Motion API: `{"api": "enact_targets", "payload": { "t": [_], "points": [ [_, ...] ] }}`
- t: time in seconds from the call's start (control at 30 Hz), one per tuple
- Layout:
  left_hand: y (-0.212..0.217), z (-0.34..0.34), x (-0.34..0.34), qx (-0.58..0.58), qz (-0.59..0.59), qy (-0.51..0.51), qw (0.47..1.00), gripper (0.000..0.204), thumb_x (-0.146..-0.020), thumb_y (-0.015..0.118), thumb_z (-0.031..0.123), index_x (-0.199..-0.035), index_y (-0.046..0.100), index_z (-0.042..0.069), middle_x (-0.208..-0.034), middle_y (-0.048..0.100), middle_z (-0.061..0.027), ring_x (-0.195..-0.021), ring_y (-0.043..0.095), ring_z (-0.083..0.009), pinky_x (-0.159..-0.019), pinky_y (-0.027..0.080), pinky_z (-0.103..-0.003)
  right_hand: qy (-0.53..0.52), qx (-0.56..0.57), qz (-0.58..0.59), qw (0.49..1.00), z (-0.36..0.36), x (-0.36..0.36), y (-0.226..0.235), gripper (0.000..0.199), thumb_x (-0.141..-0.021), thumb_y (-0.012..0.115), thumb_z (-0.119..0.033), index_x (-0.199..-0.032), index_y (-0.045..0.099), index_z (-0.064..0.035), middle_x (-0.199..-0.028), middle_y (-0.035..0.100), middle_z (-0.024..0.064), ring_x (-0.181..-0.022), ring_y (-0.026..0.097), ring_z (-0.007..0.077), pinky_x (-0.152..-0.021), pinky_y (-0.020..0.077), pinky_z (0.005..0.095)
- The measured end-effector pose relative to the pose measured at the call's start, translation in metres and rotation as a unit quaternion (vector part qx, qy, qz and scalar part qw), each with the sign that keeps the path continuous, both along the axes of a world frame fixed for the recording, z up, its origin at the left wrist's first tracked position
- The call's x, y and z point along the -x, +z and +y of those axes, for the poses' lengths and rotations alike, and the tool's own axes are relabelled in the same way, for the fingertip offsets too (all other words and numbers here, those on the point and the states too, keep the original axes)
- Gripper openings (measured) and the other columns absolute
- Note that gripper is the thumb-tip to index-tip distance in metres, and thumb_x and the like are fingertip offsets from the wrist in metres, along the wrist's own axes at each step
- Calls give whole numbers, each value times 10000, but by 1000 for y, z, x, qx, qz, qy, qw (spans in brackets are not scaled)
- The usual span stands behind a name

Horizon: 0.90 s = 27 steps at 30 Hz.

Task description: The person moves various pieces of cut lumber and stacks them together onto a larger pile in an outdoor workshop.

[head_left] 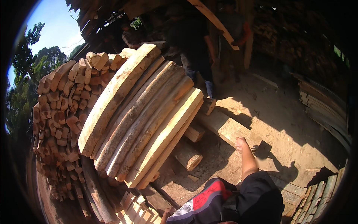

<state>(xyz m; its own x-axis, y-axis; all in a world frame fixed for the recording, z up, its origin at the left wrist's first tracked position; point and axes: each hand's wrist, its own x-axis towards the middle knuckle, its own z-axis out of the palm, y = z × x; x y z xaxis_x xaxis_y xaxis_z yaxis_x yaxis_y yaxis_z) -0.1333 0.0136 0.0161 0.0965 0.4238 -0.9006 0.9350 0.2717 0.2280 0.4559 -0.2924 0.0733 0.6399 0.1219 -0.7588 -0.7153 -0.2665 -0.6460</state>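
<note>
My right hand (241, 143) reaches out at the near side of a thick squared timber beam (233, 130). Its fingers look spread, and their shadow falls beside the beam's dark end. Whether it touches the wood I cannot tell. Low in the view, my left hand (169, 211) hangs beside a dark timber (156, 198), partly covered by my sleeve, its fingers unclear. Left of the beam lies a row of long sawn timbers, with a pale squared timber (167, 138) nearest me and bark-edged slabs (143, 121) behind it. A round log (188, 156) lies underneath.
A tall stack of cut wood pieces (61, 112) stands at left. At back, a person in dark clothes (194, 44) stands near another person holding a long board (216, 24). Boards (322, 104) are piled at right, and more timbers (315, 201) lie at lower right.
</note>
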Motion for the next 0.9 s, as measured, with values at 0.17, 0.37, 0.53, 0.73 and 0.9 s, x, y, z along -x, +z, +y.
{"api": "enact_targets", "payload": {
  "t": [0.17, 0.37, 0.53, 0.73, 0.9],
  "points": [
    [-12, -11, -37, 13, -55, -23, 998, 406, -865, 529, 407, -1111, 539, 84, -1007, 617, -72, -852, 608, -216, -688, 480, -387, -96, -108, -15, 989, -2, -34, 17, 536, -910, 433, -435, -1349, 330, -146, -1319, 446, 120, -1163, 471, 283, -924, 387, 418],
    [-15, -23, -97, 24, -97, -62, 993, 453, -886, 518, 338, -1172, 500, -13, -1081, 614, -140, -904, 604, -255, -728, 475, -348, -230, -341, -128, 902, 24, -113, 128, 987, -749, 498, -700, -1438, 80, -130, -1450, 233, 155, -1314, 279, 298, -1024, 293, 466],
    [62, -49, -185, 57, -211, -64, 974, 459, -825, 600, 449, -1132, 530, 114, -1064, 591, -26, -927, 576, -175, -729, 450, -357, -192, -504, -92, 837, 107, -149, 210, 1199, -639, 553, -762, -1421, -1, -40, -1282, 340, 279, -1209, 370, 388, -987, 335, 512],
    [178, -94, -328, 149, -536, -90, 826, 719, -819, 664, 284, -1380, 246, 121, -1323, 423, -89, -1146, 462, -199, -880, 431, -379, -290, -393, -136, 862, 137, -153, 160, 507, -816, 635, -234, -1213, 421, -3, -1118, 557, 140, -1023, 547, 260, -837, 471, 399],
    [255, -73, -380, 88, -720, 276, 630, 671, -788, 673, 315, -1320, 329, 96, -1311, 428, -101, -1176, 458, -273, -953, 411, -463, -145, -542, -174, 810, 206, 28, 207, 619, -836, 625, -263, -1332, 338, -31, -1307, 417, 91, -1215, 369, 183, -1037, 258, 343]
  ]
}}
